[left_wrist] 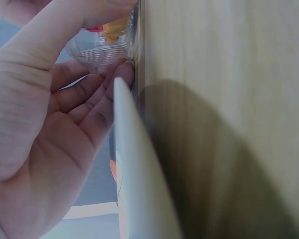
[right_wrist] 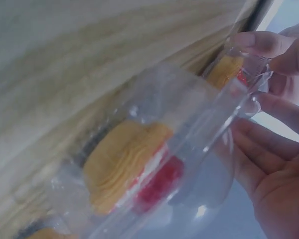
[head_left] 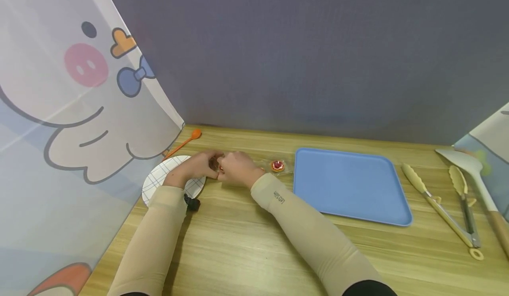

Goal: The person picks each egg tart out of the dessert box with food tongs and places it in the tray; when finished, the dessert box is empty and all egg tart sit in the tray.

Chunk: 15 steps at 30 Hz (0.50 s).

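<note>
A: ok, hands first. Holding anything, or just hovering?

B: Holding, both of them. Left hand (head_left: 196, 166) with the thumb on one side and fingers on the other, pinching the end of a clear plastic pack (right_wrist: 179, 94). Right hand (head_left: 238, 168) tight up against the left, fingers bent and pinching the plastic too. Can't tell exactly which fingertip on which bit, way too much overlap.

A: And the pack, sitting where?

B: On the desk (head_left: 238, 243), between the plate (head_left: 157, 181) and the tray (head_left: 350, 185), stretching from between the hands over towards the tray. Far end near the tray's left edge, touching or not hard to say. Left hand partly over the right side of the plate, btw.

A: Anything inside?

B: Yep, tarts (right_wrist: 122, 172). Clearest one in the right wrist view, a bit blurry: orange-brown crust, white and red filling. More orange and red right by the fingers, plus a sliver of another down in the bottom corner.

A: And the rest?

B: Plate white with thin crossed lines, orange spoon (head_left: 182, 145) lying just behind. Tray plain blue, lying flat. Past that, tongs (head_left: 451, 216) with arms spread in a V, then a white spatula (head_left: 471, 165) with a wooden handle, cut off at the edge. Grey wall (head_left: 318, 57) at the back, cartoon sheet (head_left: 47, 154) on the left. Long cream sleeves (head_left: 153, 229) on both arms, lettering on the right one.
</note>
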Motion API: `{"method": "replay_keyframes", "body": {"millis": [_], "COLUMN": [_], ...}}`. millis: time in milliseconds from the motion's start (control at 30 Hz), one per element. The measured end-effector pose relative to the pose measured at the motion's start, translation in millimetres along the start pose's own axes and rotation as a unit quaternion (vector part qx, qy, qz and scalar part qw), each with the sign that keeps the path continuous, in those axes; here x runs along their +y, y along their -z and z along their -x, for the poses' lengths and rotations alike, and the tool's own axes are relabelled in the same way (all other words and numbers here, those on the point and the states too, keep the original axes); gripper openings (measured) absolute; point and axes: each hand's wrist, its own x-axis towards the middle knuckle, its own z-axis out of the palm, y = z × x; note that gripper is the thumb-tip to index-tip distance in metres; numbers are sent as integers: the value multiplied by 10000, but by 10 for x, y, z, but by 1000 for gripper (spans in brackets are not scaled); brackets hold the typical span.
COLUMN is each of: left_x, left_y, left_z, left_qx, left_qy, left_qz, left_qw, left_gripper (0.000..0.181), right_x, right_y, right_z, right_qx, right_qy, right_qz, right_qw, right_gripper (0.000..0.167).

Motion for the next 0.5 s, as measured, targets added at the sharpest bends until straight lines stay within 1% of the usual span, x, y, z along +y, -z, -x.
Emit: {"method": "replay_keyframes", "body": {"millis": [133, 300, 400, 500], "left_x": [26, 58, 61, 61], "left_y": [0, -4, -3, 3], "left_z": [-1, 0, 7, 15], "left_qx": [29, 24, 41, 115], "left_qy": [3, 5, 22, 48], "left_qz": [-76, -116, -176, -316], "left_qw": [10000, 9999, 9998, 9994], "left_gripper": [66, 58, 55, 57], "right_x": [17, 43, 51, 40], "right_y": [1, 9, 6, 3], "right_z": [-7, -29, -43, -52], "right_qx": [-28, -101, -34, 124], "right_qy": [116, 214, 236, 220], "right_qz": [123, 193, 202, 261], "right_qw": [9999, 9995, 9995, 9993], "right_gripper": [15, 17, 15, 18]}}
